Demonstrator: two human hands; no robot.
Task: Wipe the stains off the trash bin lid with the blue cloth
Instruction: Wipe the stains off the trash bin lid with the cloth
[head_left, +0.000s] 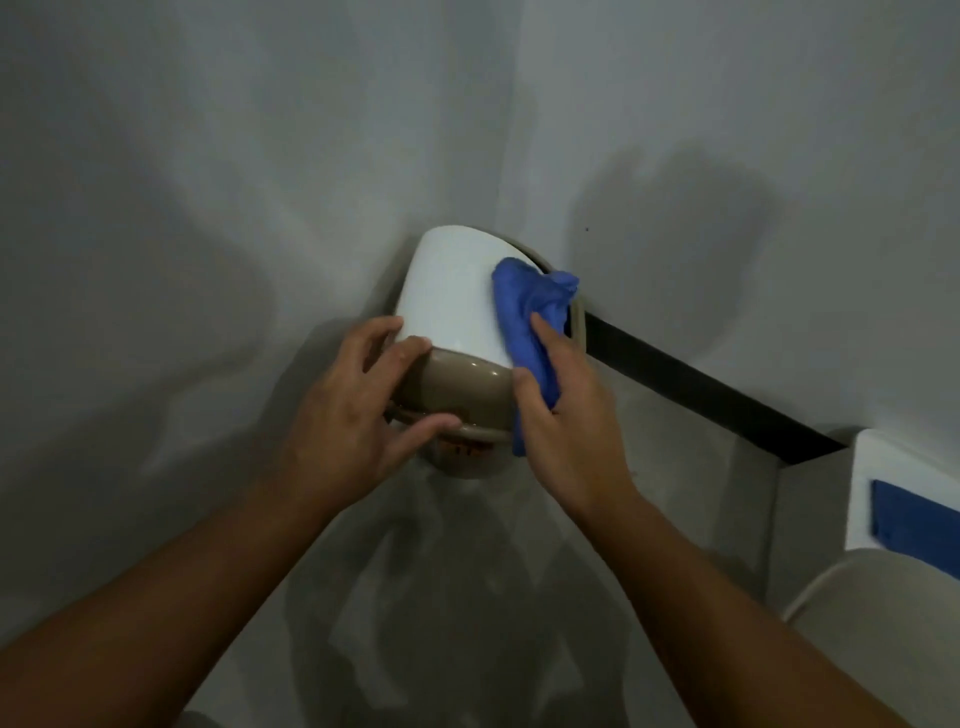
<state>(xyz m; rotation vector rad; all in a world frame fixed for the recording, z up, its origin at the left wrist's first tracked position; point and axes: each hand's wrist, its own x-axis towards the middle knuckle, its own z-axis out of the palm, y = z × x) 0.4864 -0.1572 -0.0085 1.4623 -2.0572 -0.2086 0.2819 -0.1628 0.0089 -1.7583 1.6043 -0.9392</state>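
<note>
A small beige trash bin (457, 395) stands in the corner where two pale walls meet. Its white lid (449, 296) is tilted up toward me. My left hand (358, 410) grips the bin's left rim, thumb below the rim and fingers touching the lid's lower left edge. A bunched blue cloth (524, 322) lies against the lid's right edge, and my right hand (563, 415) presses it there with fingers wrapped around it. I can make out no stains on the white surface.
A dark baseboard strip (701, 389) runs along the right wall. At the far right stands a white unit with a blue panel (914, 525), and a pale curved object (883, 597) sits below it. Grey floor (447, 597) lies under my arms.
</note>
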